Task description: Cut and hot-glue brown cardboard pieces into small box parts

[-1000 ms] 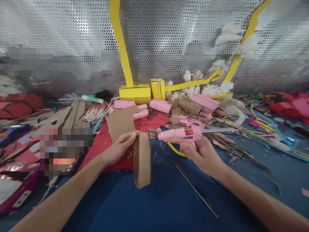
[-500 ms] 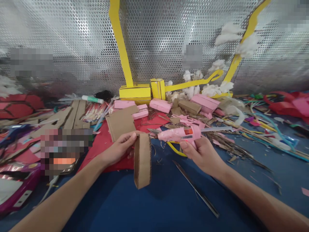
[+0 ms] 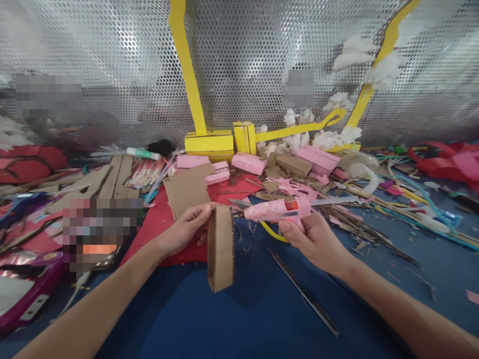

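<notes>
Between the thumb and fingers of my left hand (image 3: 189, 227) hangs a cardboard frame (image 3: 223, 249), a narrow open box shape held upright by its top corner. My right hand (image 3: 318, 242) is wrapped round the handle of a pink hot glue gun (image 3: 275, 210). A clear glue stick (image 3: 335, 200) sticks out of its back. The gun's nozzle points left, close to the frame's upper right edge; I cannot tell whether they touch. Under the gun's front lie dark pointed blades with a yellow handle loop (image 3: 275, 233), partly hidden.
A metal craft knife (image 3: 304, 291) lies in front on the blue tabletop (image 3: 179, 309). Red paper (image 3: 149, 239) and a flat cardboard piece (image 3: 189, 187) are behind my left hand. Pink boxes (image 3: 249, 163), yellow boxes (image 3: 208, 143) and scraps line the back, before a perforated metal wall (image 3: 243, 60).
The glue gun has shifted very slightly left in my right hand. My left hand and the cardboard frame stay in place.
</notes>
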Action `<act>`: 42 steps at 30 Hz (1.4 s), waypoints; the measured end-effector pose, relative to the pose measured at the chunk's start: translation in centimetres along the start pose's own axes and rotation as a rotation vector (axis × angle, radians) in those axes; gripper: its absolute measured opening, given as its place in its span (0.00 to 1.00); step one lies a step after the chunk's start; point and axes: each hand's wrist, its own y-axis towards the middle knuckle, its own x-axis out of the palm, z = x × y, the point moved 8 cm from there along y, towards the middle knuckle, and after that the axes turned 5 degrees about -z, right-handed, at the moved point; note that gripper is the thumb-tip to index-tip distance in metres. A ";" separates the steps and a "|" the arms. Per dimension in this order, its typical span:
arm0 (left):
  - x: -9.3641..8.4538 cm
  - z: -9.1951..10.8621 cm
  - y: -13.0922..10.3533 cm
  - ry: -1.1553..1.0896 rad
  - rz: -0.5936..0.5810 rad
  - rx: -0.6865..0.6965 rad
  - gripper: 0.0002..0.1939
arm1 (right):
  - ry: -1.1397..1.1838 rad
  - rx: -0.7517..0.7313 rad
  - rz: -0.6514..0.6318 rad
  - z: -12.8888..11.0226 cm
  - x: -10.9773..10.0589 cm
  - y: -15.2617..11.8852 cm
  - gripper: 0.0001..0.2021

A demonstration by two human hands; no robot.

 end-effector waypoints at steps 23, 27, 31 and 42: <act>0.2 0.3 0.0 0.028 0.007 0.015 0.28 | 0.029 0.013 -0.046 0.2 0.3 0.2 0.31; 0.2 0.5 0.1 0.034 0.006 0.026 0.29 | 0.028 0.012 -0.048 0.2 0.3 0.1 0.32; 0.2 0.4 0.1 0.057 0.004 0.027 0.27 | 0.012 -0.024 -0.033 0.0 0.1 0.1 0.32; 0.5 0.4 0.0 0.110 -0.022 0.018 0.28 | 0.101 -0.015 -0.021 -0.7 0.3 0.5 0.34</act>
